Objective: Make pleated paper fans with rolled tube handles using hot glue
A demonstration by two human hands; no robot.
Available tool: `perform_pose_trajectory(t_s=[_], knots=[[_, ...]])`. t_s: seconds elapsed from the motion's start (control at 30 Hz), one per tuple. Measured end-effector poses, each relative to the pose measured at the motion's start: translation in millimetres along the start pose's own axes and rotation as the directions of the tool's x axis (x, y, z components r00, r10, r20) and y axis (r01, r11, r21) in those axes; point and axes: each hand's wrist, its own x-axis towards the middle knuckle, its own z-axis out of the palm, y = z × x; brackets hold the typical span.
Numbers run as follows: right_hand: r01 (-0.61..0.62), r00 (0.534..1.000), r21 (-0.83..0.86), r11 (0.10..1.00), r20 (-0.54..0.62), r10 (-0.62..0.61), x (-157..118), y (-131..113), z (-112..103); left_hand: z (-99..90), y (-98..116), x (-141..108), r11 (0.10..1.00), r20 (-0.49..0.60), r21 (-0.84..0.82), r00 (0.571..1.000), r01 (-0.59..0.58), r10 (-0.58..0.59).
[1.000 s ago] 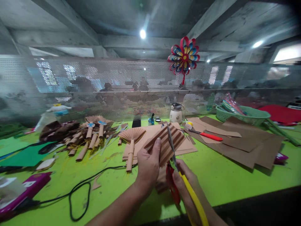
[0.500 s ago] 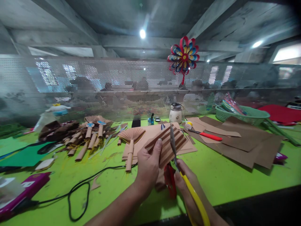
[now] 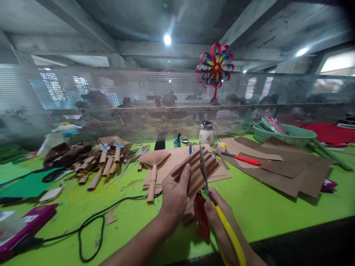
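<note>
My left hand [image 3: 177, 190] pinches a folded, pleated piece of brown paper [image 3: 195, 171], thumb on top, above the table. In my right hand [image 3: 222, 210] are scissors [image 3: 203, 170] with a yellow handle, one metal blade lying across the face of the pleats. The other blade is hidden by the paper. A red loop [image 3: 202, 218] shows just below; I cannot tell for sure whether it is the scissors' other handle. Behind my left hand, a finished paper fan [image 3: 153, 171] with a rolled handle lies on stacked brown paper sheets [image 3: 180, 154].
Several more fans [image 3: 109, 157] are piled at the left. A black cable [image 3: 101, 211] loops over the green table [image 3: 133, 229]. To the right lie large brown sheets [image 3: 294, 177] and a red-handled tool [image 3: 246, 160]. A jug [image 3: 206, 133] and a green basket [image 3: 299, 135] stand behind.
The view has shifted very slightly. Both hands keep nearly the same pose on the pleated paper and scissors; the red loop hangs slightly lower.
</note>
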Motion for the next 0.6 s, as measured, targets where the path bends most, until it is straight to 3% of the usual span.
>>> perform_pose_trajectory(t_s=[0.2,0.6], knots=[[0.018,1.000,-0.058,0.998,-0.022,-0.019,-1,-2,3,-1.2,10,-1,0.997,0.013,0.016,0.997,0.071,-0.071],[-0.004,1.000,-0.091,0.996,-0.018,0.002,-3,-7,2,-1.2,10,-1,0.998,0.011,0.027,0.998,0.065,-0.065]])
